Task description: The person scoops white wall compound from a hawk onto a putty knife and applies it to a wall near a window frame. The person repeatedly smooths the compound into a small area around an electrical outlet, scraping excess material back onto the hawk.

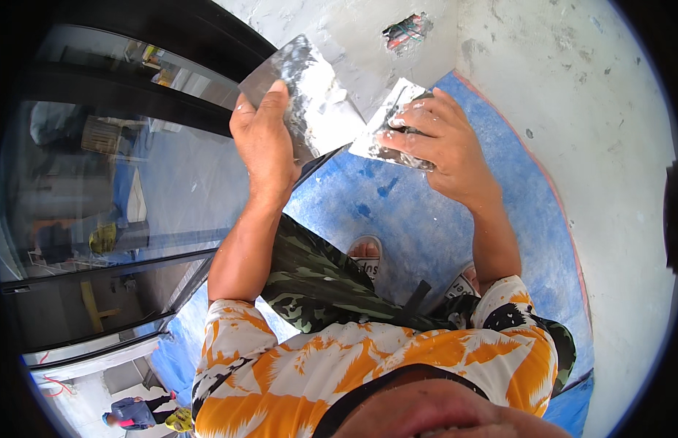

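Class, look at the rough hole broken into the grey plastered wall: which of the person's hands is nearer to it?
Right. The right hand, holding a small metal trowel blade, is just below the rough hole in the grey wall. The left hand, holding a wide flat metal trowel blade, sits further left.

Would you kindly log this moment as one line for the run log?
left hand: holds wide putty blade | right hand: holds smaller putty blade | blades: apart | below: blue floor sheet
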A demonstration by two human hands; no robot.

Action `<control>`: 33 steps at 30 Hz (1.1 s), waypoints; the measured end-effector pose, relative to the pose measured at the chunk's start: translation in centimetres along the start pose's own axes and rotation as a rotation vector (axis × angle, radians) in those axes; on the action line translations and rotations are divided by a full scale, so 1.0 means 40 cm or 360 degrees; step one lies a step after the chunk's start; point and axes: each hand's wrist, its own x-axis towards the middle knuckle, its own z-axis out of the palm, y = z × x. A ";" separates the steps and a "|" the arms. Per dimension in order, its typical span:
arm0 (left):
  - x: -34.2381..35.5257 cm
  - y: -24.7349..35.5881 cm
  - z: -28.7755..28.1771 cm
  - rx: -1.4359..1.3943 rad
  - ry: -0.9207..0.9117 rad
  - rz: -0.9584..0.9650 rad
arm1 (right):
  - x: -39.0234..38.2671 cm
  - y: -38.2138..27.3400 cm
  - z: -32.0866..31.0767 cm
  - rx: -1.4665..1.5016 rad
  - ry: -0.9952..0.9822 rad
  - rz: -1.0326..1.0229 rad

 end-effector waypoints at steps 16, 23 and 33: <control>-0.033 0.052 -0.049 0.0028 0.0091 0.0196 | 0.011 0.559 0.404 -0.0020 0.1458 0.1260; -0.044 0.026 -0.081 0.0084 -0.0038 0.0163 | -0.011 0.442 0.506 -0.0245 0.1286 0.0996; -0.054 0.032 -0.094 0.0107 0.0071 0.0119 | 0.035 0.438 0.485 -0.0349 0.1326 0.1187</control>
